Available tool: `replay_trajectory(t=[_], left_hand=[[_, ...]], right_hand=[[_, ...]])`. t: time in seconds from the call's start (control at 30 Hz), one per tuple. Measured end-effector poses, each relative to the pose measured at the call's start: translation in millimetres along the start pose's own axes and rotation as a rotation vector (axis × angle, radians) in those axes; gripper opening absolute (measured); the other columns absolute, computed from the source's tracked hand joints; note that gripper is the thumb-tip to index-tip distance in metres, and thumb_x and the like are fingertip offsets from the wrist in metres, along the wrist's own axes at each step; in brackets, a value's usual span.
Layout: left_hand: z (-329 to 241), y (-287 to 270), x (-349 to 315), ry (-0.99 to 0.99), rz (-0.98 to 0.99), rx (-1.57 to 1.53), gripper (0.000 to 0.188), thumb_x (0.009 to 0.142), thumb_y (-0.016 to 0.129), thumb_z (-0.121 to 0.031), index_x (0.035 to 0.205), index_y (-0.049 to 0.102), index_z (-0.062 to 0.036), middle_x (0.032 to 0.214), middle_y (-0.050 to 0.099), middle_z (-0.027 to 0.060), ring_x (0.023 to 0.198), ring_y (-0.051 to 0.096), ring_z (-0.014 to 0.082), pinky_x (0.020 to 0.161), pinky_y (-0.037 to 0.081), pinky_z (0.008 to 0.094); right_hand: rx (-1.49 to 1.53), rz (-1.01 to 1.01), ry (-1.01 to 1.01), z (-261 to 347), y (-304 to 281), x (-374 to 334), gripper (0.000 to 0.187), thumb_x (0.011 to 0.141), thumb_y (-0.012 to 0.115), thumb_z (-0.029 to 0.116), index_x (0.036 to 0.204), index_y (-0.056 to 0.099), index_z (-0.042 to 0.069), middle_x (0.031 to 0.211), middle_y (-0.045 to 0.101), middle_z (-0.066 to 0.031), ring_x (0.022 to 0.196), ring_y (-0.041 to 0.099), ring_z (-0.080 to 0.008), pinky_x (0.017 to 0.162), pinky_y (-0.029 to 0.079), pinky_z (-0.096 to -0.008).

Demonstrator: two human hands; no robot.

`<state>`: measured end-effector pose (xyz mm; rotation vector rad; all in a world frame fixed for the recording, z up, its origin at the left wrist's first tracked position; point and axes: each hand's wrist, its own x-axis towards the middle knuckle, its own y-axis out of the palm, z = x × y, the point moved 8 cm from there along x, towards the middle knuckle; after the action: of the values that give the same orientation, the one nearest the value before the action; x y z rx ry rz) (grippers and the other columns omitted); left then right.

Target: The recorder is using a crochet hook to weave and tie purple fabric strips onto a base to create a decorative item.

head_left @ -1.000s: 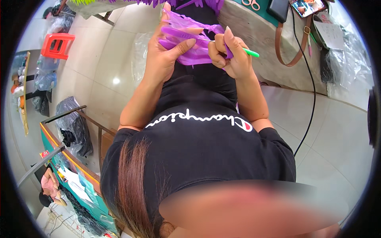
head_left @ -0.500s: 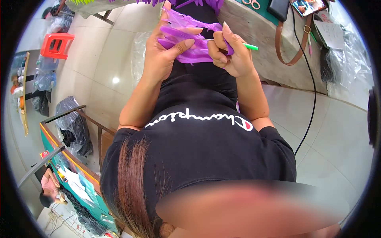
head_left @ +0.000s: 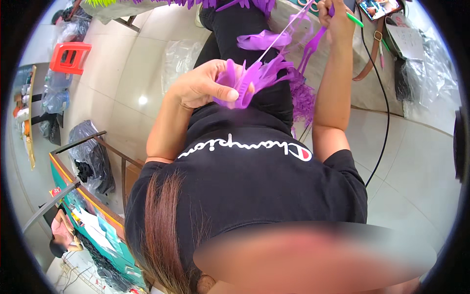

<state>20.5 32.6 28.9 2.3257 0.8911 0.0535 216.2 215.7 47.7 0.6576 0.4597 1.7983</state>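
My left hand [head_left: 198, 87] pinches a soft purple fringed strip [head_left: 246, 87] between thumb and fingers, above my lap. Pointed purple tips fan out from it. A taut, light purple strand [head_left: 280, 38] runs from the strip up to my raised right hand [head_left: 339, 25] at the upper right. The fingers of that hand are closed round a slim tool with a bright green handle [head_left: 356, 20]; its working end is hidden. From the same hand hangs a darker purple strip [head_left: 310, 48]. A loose purple loop [head_left: 264, 40] lies over my legs.
Purple fringe [head_left: 302, 100] hangs beside my right thigh. At the upper right, a table [head_left: 289, 17] carries scissors [head_left: 313, 5], with a brown strap [head_left: 367, 71] and black cable [head_left: 387, 108] nearby. A red stool [head_left: 70, 58] stands left; a person [head_left: 62, 228] sits at the lower left.
My right hand has moved up and right with the green-handled tool, drawing the strand taut. My left hand has come lower, and the purple material has spread out between the hands.
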Motion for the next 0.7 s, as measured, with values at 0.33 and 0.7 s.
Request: replay_trajectory(t=[0.33,0.7], left_hand=[[-37,-37,-4,0.652,-0.784,0.065,0.016,0.085,0.068,-0.013,0.093,0.066,0.0003,0.079,0.067,0.0053,0.069,0.062,0.0095,0.065,0.05,0.0232],[-41,-29,-9,0.692,-0.861,0.197,0.012,0.085,0.067,-0.012,0.086,0.065,-0.0002,0.075,0.066,0.0037,0.065,0.059,0.0063,0.059,0.046,0.02]], right_hand=[[-0.921,0.543,-0.354,-15,140,-107,0.037,0.095,0.048,0.028,0.072,0.051,0.0,0.064,0.047,-0.0087,0.051,0.046,-0.0217,0.049,0.039,-0.0301],[-1.217,0.506,-0.515,-27,153,-121,0.014,0.083,0.065,0.016,0.077,0.06,0.004,0.064,0.049,-0.0078,0.051,0.05,-0.0258,0.046,0.041,-0.0341]])
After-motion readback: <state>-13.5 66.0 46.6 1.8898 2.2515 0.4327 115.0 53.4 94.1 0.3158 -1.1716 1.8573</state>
